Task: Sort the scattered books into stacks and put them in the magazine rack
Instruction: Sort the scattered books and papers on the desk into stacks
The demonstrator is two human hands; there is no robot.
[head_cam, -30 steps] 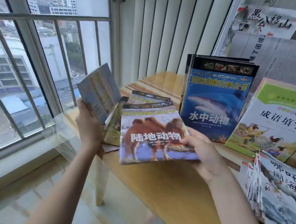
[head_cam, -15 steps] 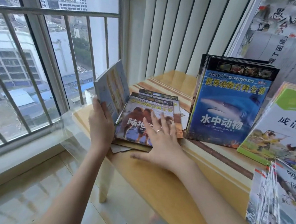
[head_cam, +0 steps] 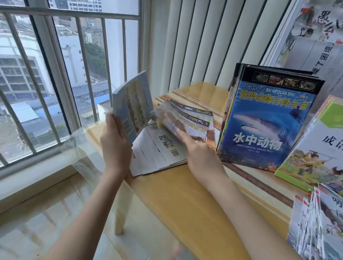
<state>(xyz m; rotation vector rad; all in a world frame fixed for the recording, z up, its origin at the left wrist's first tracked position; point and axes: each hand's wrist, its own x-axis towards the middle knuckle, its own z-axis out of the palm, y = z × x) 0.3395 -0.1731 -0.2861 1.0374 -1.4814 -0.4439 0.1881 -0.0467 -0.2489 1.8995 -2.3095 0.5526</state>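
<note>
lifting glossy books (head_cam: 185,118) — covers fanned, blurred

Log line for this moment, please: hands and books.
left hand: grips upright pale-blue book | right hand: lifts camel-cover books off white booklet | blue shark book: standing
</note>
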